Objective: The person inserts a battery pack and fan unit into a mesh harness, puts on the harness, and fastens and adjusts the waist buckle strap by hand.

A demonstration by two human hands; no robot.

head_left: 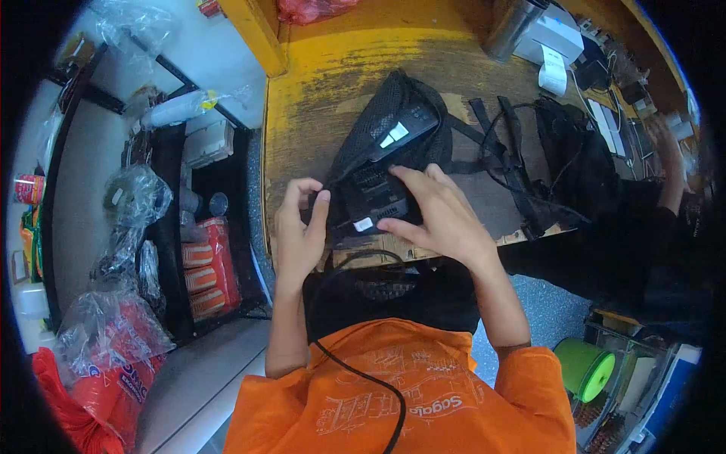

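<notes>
Touching mesh bag (357, 144): left hand (300, 223), right hand (448, 218); black boxes (414, 121) seemingly inside.

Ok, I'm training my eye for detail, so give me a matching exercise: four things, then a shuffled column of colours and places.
1. mesh bag
2. paper strip
3. shirt
4. round tub

A. orange, bottom
B. bright green, lower right
C. black, near the middle
D. white, upper right

Right pairs: 1-C, 2-D, 3-A, 4-B
</notes>
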